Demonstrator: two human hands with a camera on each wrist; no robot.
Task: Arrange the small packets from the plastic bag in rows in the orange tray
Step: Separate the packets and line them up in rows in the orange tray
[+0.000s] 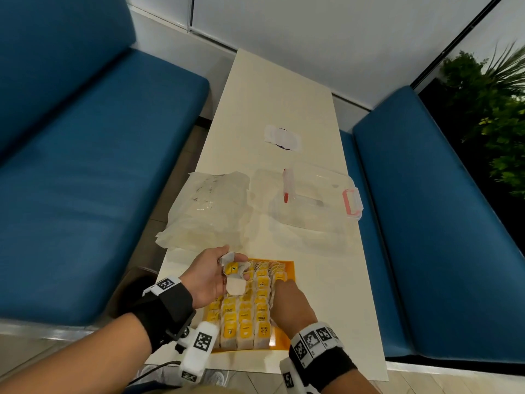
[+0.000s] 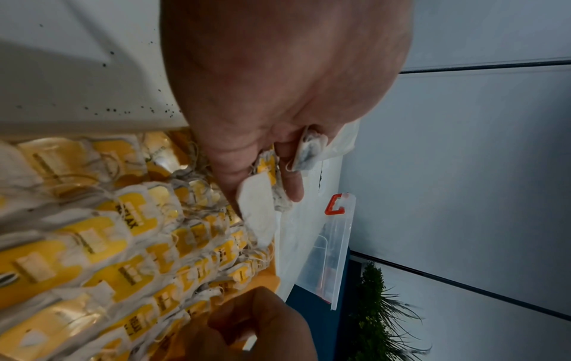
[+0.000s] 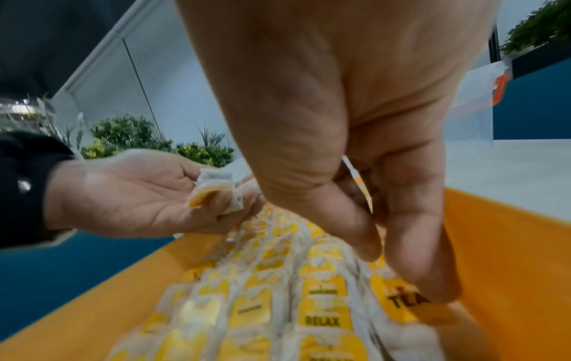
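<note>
Head view shows the left hand (image 1: 210,275) cupping spare tea bags (image 1: 233,273) above the orange tray (image 1: 289,265), while the right hand (image 1: 292,304) fingers, thumb meeting forefinger, press into the rightmost row (image 1: 277,282), any grip unclear. Loosely cupped bags may slip, and dangling strings may snag and drag neighbours askew.

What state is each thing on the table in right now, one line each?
Orange tray: nearly full of packets in rows.
Packets in the tray: lying in rows.
Left hand: holds a few loose packets above the tray.
Right hand: fingers down at the right-hand row.
Plastic bag: lying flat, crumpled.
Clear lidded box: lid on.
</note>
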